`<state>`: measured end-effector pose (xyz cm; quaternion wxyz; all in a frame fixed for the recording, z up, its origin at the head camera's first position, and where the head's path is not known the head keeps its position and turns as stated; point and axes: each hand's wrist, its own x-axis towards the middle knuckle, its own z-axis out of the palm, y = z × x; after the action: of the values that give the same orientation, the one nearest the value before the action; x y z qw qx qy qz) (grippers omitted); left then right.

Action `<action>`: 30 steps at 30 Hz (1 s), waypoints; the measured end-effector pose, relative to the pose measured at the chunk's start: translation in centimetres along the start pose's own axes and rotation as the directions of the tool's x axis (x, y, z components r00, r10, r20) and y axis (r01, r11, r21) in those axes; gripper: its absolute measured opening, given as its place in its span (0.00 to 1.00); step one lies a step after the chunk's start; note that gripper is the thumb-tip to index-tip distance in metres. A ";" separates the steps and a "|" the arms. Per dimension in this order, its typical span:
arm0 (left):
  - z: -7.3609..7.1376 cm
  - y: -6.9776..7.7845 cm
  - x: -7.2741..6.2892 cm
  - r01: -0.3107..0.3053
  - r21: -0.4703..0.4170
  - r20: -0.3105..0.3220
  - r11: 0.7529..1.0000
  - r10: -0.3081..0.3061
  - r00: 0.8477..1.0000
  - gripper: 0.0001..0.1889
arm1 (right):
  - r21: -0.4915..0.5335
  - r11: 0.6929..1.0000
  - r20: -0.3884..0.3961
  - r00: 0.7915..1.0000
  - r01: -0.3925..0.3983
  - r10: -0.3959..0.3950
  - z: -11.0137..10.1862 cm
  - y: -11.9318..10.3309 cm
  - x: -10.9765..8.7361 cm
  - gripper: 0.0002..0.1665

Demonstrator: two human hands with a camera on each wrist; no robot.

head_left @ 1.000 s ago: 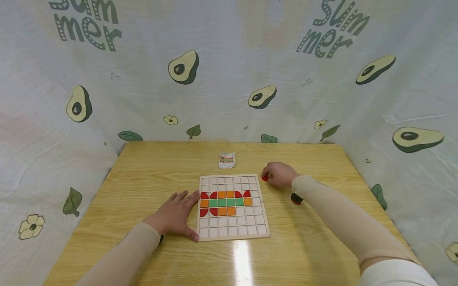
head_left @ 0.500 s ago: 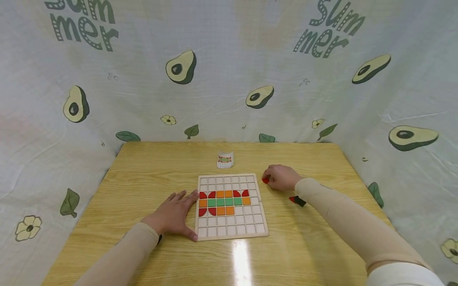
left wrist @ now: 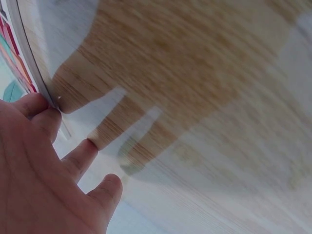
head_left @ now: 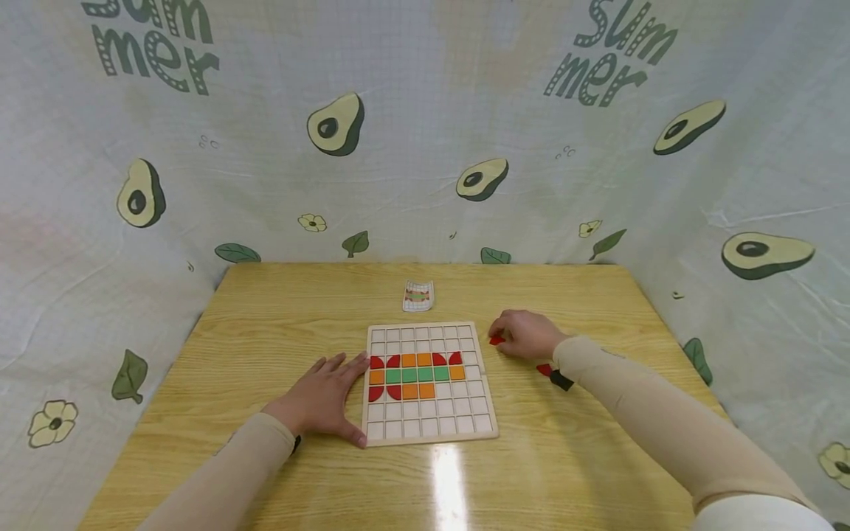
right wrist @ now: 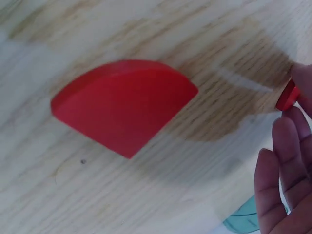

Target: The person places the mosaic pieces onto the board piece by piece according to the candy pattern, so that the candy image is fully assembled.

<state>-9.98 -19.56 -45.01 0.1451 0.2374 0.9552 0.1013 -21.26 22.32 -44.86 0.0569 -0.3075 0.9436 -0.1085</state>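
A pale wooden grid board (head_left: 454, 428) lies mid-table, its upper-middle cells holding red quarter-circle, orange square and green square tiles. My left hand (head_left: 319, 402) rests with spread fingers along the board's left edge; in the left wrist view its fingertips (left wrist: 36, 103) meet the rim. Right of the board's far corner, my right hand (head_left: 529, 335) pinches a red quarter-circle tile (right wrist: 288, 95) between thumb and fingers, low over the table. Another red quarter-circle tile (right wrist: 124, 107) lies flat on the wood under the right wrist, partly visible in the head view beside the wrist camera (head_left: 561, 380).
A small card (head_left: 418, 296) printed with a coloured grid pattern lies behind the board. The wooden table (head_left: 299, 295) meets a hanging cloth (head_left: 398, 221) with avocado prints at its back and sides.
My right hand has shifted slightly right and nearer with the red tile in its fingers, and the tile has tilted. The other red tile shows more beside the wrist. My left hand holds its place.
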 end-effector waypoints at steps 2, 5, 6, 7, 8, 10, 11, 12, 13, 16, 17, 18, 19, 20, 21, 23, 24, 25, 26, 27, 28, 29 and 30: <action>0.0 0.0 0.0 0.004 -0.002 0.001 1.000 -0.004 1.000 0.72 | -0.004 0.999 -0.006 0.999 0.034 -0.034 0.2 0.1 0.1 0.10; 0.0 0.0 0.0 0.013 -0.003 0.004 1.000 -0.013 1.000 0.72 | -0.026 0.997 -0.006 0.998 0.068 -0.068 0.5 0.2 0.2 0.10; 0.0 0.0 0.0 0.017 -0.001 0.008 1.000 -0.017 1.000 0.72 | -0.034 0.997 -0.004 0.997 0.074 -0.074 0.5 0.2 0.2 0.10; 0.0 0.0 0.0 0.019 -0.001 0.009 1.000 -0.019 1.000 0.72 | -0.037 0.996 -0.003 0.997 0.082 -0.082 0.5 0.2 0.2 0.10; 0.0 0.0 0.0 0.020 -0.001 0.008 1.000 -0.020 1.000 0.72 | -0.041 0.995 -0.001 0.996 0.088 -0.088 0.5 0.2 0.2 0.11; 0.0 0.0 0.0 0.020 0.008 0.011 1.000 -0.020 1.000 0.71 | -0.055 0.994 0.002 0.995 0.097 -0.097 0.5 0.2 0.2 0.11; 0.0 -0.1 -0.1 0.015 0.009 0.009 1.000 -0.015 1.000 0.71 | -0.058 0.993 0.003 0.995 0.101 -0.101 0.4 0.2 0.2 0.11; 0.0 -0.1 -0.1 0.015 0.010 0.009 1.000 -0.015 1.000 0.71 | -0.057 0.993 0.004 0.995 0.104 -0.104 0.4 0.2 0.2 0.10; -0.1 -0.1 -0.1 0.013 0.011 0.008 1.000 -0.013 1.000 0.71 | -0.057 0.993 0.003 0.994 0.105 -0.105 0.4 0.2 0.1 0.11; -0.1 0.0 -0.1 0.009 0.010 0.008 1.000 -0.009 1.000 0.71 | -0.051 0.993 0.005 0.995 0.104 -0.104 0.2 0.1 0.0 0.11; -0.2 0.0 -0.1 0.008 0.007 0.008 1.000 -0.008 1.000 0.71 | -0.047 0.994 0.005 0.995 0.103 -0.103 0.2 0.1 0.0 0.11; -0.2 0.1 -0.1 0.010 0.006 0.009 1.000 -0.010 1.000 0.71 | -0.043 0.994 0.005 0.995 0.104 -0.103 0.2 0.0 0.0 0.11; -0.2 0.1 -0.1 0.009 0.004 0.008 1.000 -0.009 1.000 0.71 | -0.041 0.994 0.003 0.994 0.105 -0.105 0.1 0.0 -0.1 0.11; -0.2 0.2 -0.1 0.007 0.002 0.008 1.000 -0.007 1.000 0.71 | -0.040 0.994 0.002 0.994 0.107 -0.107 0.1 0.0 -0.1 0.10; -0.3 0.2 -0.1 0.006 0.000 0.008 1.000 -0.006 1.000 0.71 | -0.039 0.993 0.000 0.994 0.109 -0.109 0.1 0.0 -0.1 0.10; -0.3 0.2 -0.1 0.003 -0.002 0.008 1.000 -0.003 1.000 0.71 | -0.042 0.993 -0.004 0.993 0.114 -0.114 0.2 0.1 -0.1 0.10; -0.3 0.2 -0.1 0.003 -0.002 0.008 1.000 -0.003 1.000 0.71 | -0.044 0.992 -0.005 0.993 0.117 -0.118 0.2 0.1 -0.2 0.10; -0.3 0.2 -0.1 0.003 -0.003 0.008 1.000 -0.003 1.000 0.71 | -0.046 0.992 -0.003 0.993 0.120 -0.120 0.2 0.2 -0.2 0.10; -0.3 0.2 -0.1 0.003 -0.003 0.009 1.000 -0.003 1.000 0.71 | -0.050 0.991 -0.002 0.993 0.121 -0.121 0.3 0.2 -0.1 0.10; -0.3 0.2 -0.1 0.005 -0.003 0.009 1.000 -0.005 1.000 0.71 | -0.052 0.991 0.000 0.992 0.124 -0.124 0.3 0.3 -0.1 0.10; -0.3 0.2 -0.1 0.007 -0.002 0.009 1.000 -0.007 1.000 0.71 | -0.051 0.991 0.002 0.992 0.126 -0.126 0.3 0.3 -0.1 0.10; -0.3 0.2 -0.1 0.008 -0.003 0.009 1.000 -0.008 1.000 0.71 | -0.051 0.990 0.003 0.992 0.129 -0.129 0.2 0.3 -0.1 0.10; -0.3 0.1 -0.1 0.010 -0.001 0.010 1.000 -0.010 1.000 0.72 | -0.050 0.990 0.004 0.991 0.133 -0.133 0.2 0.3 -0.1 0.10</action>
<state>-9.95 -19.51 -44.71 0.1506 0.2332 0.9555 0.0998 -21.26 22.58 -45.08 0.0422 -0.3713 0.9234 -0.0883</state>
